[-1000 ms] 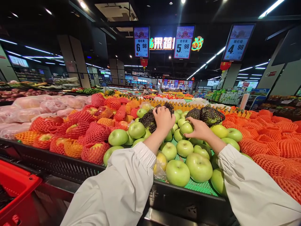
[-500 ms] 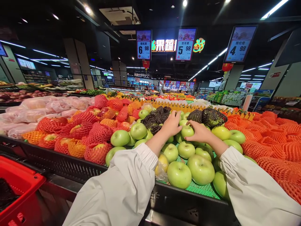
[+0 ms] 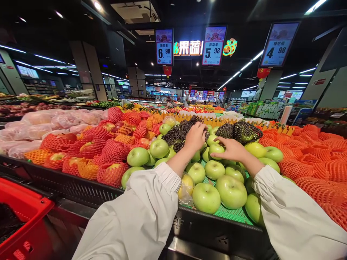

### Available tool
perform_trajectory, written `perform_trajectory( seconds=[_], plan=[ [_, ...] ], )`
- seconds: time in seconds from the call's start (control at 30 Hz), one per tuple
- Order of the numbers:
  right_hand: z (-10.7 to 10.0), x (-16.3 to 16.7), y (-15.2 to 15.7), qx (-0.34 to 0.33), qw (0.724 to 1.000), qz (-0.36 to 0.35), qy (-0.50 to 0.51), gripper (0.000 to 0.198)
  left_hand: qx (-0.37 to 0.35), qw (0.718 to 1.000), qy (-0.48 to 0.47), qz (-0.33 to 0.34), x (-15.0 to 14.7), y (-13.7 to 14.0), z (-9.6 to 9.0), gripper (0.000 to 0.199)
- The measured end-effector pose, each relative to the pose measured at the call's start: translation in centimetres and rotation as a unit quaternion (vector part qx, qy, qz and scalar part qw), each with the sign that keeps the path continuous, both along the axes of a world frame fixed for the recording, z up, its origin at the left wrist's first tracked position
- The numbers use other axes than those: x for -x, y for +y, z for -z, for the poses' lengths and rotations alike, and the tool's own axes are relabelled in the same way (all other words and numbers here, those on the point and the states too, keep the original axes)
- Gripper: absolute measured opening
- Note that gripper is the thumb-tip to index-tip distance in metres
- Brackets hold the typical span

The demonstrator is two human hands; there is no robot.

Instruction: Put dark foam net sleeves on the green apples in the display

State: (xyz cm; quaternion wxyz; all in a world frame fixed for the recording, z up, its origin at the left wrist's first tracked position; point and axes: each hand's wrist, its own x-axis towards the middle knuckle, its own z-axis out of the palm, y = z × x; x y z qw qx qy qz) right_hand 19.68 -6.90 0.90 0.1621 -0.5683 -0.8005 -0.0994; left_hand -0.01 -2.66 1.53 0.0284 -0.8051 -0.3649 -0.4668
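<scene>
Green apples (image 3: 207, 198) lie in a black display bin on a green mat. My right hand (image 3: 230, 148) is around a green apple (image 3: 217, 149) in the middle of the pile, thumb on its near side and fingers reaching over its far side. Just to the left, my left hand (image 3: 195, 137) lies against black foam fruit nets (image 3: 176, 135), its fingers curled downward. The fingertips are partly hidden, so what they hold cannot be made out. More black nets (image 3: 246, 133) rest behind my right hand, with green fruit showing through one of them.
Apples in red and orange nets (image 3: 114, 155) fill the left side, beside bagged pale fruit (image 3: 40, 117). Orange-netted fruit (image 3: 309, 166) lies at right. A red basket (image 3: 29, 231) stands at lower left. The bin's black rim (image 3: 217, 225) runs along the front.
My left hand has shifted slightly left and up, away from the right hand, onto the black nets. My right hand stays around the same green apple. The view has tilted slightly.
</scene>
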Motion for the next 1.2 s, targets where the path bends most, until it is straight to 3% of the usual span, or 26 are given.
perform_trajectory(
  seconds=[0.1, 0.2, 0.3, 0.5, 0.63, 0.87, 1.07, 1.17, 1.2],
  plan=[
    [0.0, -0.1, 0.0, 0.016, 1.000, -0.016, 0.001, 0.069, -0.017, 0.989, -0.131, 0.061, -0.2, 0.3, -0.3, 0.009],
    [0.0, 0.0, 0.0, 0.021, 0.999, -0.029, 0.019, 0.069, 0.037, 0.975, -0.183, 0.121, -0.6, 0.6, -0.2, 0.004],
    [-0.1, 0.3, 0.0, 0.006, 0.992, -0.082, 0.100, 0.067, 0.091, 0.968, -0.172, 0.159, -1.1, 0.7, 0.2, 0.004],
    [0.2, 0.8, 0.4, -0.028, 0.953, -0.141, 0.268, 0.065, 0.130, 0.964, -0.123, 0.199, -1.5, 0.7, 0.9, 0.004],
    [0.5, 0.9, 0.9, -0.032, 0.921, -0.184, 0.343, 0.062, 0.169, 0.958, -0.118, 0.199, -1.4, 0.4, 0.8, 0.007],
    [0.4, 0.2, 1.4, -0.130, 0.882, -0.106, 0.440, 0.050, 0.162, 0.962, -0.103, 0.196, -1.0, -0.4, 0.3, 0.021],
    [0.1, -0.5, 1.8, -0.259, 0.851, -0.048, 0.454, 0.037, 0.110, 0.987, -0.017, 0.118, -0.8, -0.5, 0.2, 0.017],
    [0.0, -0.6, 1.9, -0.245, 0.829, -0.057, 0.499, 0.041, 0.101, 0.992, -0.044, 0.063, -0.6, -0.2, 0.2, 0.005],
    [-0.1, -0.5, 1.9, -0.233, 0.820, -0.065, 0.518, 0.042, 0.111, 0.991, -0.063, 0.049, -0.6, -0.1, 0.2, 0.010]
  ],
)
